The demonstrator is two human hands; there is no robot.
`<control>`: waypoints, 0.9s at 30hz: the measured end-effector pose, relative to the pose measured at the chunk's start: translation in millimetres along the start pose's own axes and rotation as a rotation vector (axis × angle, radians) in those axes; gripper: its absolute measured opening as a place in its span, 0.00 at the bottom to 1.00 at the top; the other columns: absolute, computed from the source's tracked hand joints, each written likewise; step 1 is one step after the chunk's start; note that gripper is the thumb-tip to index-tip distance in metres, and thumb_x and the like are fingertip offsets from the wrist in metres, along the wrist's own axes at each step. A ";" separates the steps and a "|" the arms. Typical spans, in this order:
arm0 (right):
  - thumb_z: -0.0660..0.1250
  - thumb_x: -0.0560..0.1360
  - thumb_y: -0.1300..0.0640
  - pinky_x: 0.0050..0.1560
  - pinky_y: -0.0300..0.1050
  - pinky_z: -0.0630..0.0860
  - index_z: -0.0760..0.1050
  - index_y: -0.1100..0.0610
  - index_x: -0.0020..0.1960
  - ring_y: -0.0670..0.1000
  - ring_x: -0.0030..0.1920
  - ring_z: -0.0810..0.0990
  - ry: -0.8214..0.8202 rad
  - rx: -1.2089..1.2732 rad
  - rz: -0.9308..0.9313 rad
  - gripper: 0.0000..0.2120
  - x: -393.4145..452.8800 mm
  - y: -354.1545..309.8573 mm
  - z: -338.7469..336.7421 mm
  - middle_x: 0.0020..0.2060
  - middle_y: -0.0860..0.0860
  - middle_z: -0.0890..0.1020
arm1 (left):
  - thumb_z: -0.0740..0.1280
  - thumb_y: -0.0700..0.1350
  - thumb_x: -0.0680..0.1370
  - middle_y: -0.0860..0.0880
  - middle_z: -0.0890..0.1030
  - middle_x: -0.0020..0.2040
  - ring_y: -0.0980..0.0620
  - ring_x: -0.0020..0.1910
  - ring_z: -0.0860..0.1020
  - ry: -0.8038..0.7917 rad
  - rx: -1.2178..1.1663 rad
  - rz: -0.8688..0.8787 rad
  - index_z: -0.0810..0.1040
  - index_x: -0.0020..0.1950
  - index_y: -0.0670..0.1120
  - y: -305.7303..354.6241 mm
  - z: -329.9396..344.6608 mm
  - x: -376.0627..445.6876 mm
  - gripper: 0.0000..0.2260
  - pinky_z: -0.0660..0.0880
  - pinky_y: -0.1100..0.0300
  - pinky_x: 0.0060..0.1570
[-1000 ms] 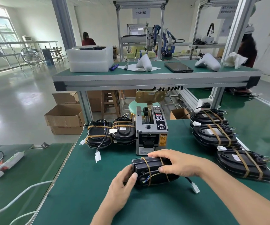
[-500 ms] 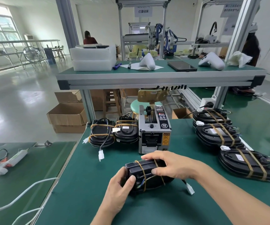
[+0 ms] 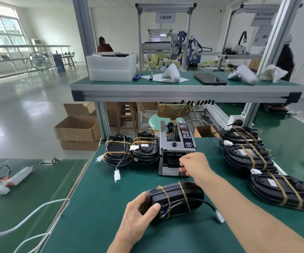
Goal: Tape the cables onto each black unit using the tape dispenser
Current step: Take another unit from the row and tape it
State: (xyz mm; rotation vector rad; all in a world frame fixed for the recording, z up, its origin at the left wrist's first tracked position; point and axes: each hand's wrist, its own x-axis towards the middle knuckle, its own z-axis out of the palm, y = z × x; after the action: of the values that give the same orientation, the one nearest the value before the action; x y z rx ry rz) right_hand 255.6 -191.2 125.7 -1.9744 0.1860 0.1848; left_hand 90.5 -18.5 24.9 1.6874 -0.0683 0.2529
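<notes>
Black unit gripped at its end by the left hand
Right hand is stretched to the tape dispenser mouth, fingers curled; hard to tell if tape is pinched.

I have a single view, a wide-angle camera on the head, looking forward and down across the green table. It sits close above the near edge. The tape dispenser stands centre frame; beyond it the view runs under a raised shelf into the workshop hall.
</notes>
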 end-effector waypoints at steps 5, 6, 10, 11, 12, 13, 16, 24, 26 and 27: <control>0.71 0.76 0.69 0.36 0.48 0.85 0.79 0.67 0.51 0.55 0.31 0.83 0.136 0.221 0.214 0.05 16.0 -3.7 15.2 0.39 0.60 0.85 | 0.75 0.60 0.80 0.48 0.86 0.65 0.47 0.67 0.84 -0.014 -0.027 -0.037 0.83 0.70 0.53 2.6 -0.7 2.5 0.22 0.78 0.58 0.66; 0.71 0.76 0.69 0.43 0.53 0.86 0.79 0.67 0.50 0.55 0.30 0.83 0.150 0.228 0.215 0.04 16.5 -2.9 17.4 0.37 0.60 0.84 | 0.75 0.60 0.79 0.48 0.87 0.65 0.47 0.67 0.84 -0.014 -0.032 -0.039 0.83 0.70 0.53 2.9 -0.9 2.5 0.22 0.78 0.58 0.66; 0.73 0.75 0.68 0.48 0.54 0.86 0.79 0.65 0.46 0.54 0.30 0.84 0.192 0.247 0.206 0.03 16.1 -3.7 20.1 0.33 0.58 0.84 | 0.77 0.62 0.77 0.46 0.87 0.62 0.42 0.63 0.85 0.007 -0.039 -0.012 0.84 0.67 0.53 -3.6 -2.2 3.0 0.22 0.80 0.47 0.66; 0.73 0.75 0.68 0.46 0.52 0.86 0.79 0.66 0.47 0.54 0.30 0.83 0.190 0.267 0.213 0.04 15.8 -5.0 19.7 0.34 0.58 0.84 | 0.78 0.63 0.76 0.45 0.88 0.60 0.39 0.62 0.85 0.017 -0.041 -0.013 0.85 0.64 0.52 -5.6 -2.7 3.2 0.22 0.79 0.40 0.66; 0.73 0.74 0.69 0.43 0.50 0.85 0.78 0.67 0.48 0.54 0.30 0.83 0.183 0.291 0.223 0.05 15.4 -6.7 19.3 0.35 0.59 0.84 | 0.78 0.63 0.75 0.44 0.88 0.59 0.37 0.61 0.84 0.024 -0.043 -0.012 0.85 0.63 0.52 -7.0 -2.8 3.4 0.22 0.78 0.36 0.66; 0.73 0.74 0.70 0.39 0.48 0.84 0.78 0.68 0.50 0.54 0.31 0.82 0.172 0.319 0.235 0.06 14.9 -8.5 19.3 0.36 0.60 0.84 | 0.78 0.64 0.74 0.44 0.88 0.59 0.37 0.61 0.84 0.030 -0.043 -0.007 0.85 0.63 0.52 -7.7 -2.7 3.5 0.23 0.78 0.35 0.66; 0.72 0.74 0.72 0.33 0.46 0.81 0.76 0.69 0.55 0.56 0.33 0.81 0.150 0.404 0.270 0.10 13.4 -12.7 20.9 0.40 0.63 0.84 | 0.79 0.65 0.73 0.43 0.88 0.57 0.35 0.59 0.84 0.045 -0.030 -0.006 0.86 0.61 0.52 -8.6 -2.5 3.9 0.24 0.78 0.33 0.65; 0.72 0.72 0.75 0.31 0.44 0.78 0.74 0.66 0.55 0.53 0.28 0.76 0.162 0.556 0.331 0.15 19.1 -15.3 28.5 0.34 0.59 0.79 | 0.81 0.66 0.70 0.38 0.86 0.53 0.29 0.56 0.81 0.054 -0.014 -0.010 0.85 0.59 0.45 -11.2 -3.1 3.0 0.30 0.77 0.30 0.60; 0.73 0.72 0.75 0.24 0.39 0.76 0.74 0.68 0.58 0.53 0.27 0.76 0.160 0.563 0.342 0.17 19.1 -16.3 29.8 0.37 0.60 0.80 | 0.81 0.67 0.69 0.38 0.86 0.52 0.30 0.54 0.82 0.041 -0.001 -0.016 0.84 0.58 0.44 -10.0 -2.7 3.3 0.31 0.78 0.31 0.59; 0.73 0.72 0.75 0.22 0.38 0.75 0.74 0.68 0.60 0.53 0.27 0.76 0.158 0.568 0.352 0.18 19.6 -16.3 30.4 0.38 0.61 0.80 | 0.81 0.68 0.69 0.39 0.85 0.51 0.32 0.51 0.82 0.036 0.006 -0.019 0.84 0.57 0.44 -10.1 -2.6 3.7 0.31 0.79 0.33 0.57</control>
State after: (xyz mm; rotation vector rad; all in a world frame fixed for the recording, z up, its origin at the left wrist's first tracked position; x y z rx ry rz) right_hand 276.9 -157.7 124.1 -1.3779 0.6202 0.1779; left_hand 95.7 -14.3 16.2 1.6877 -0.0251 0.2697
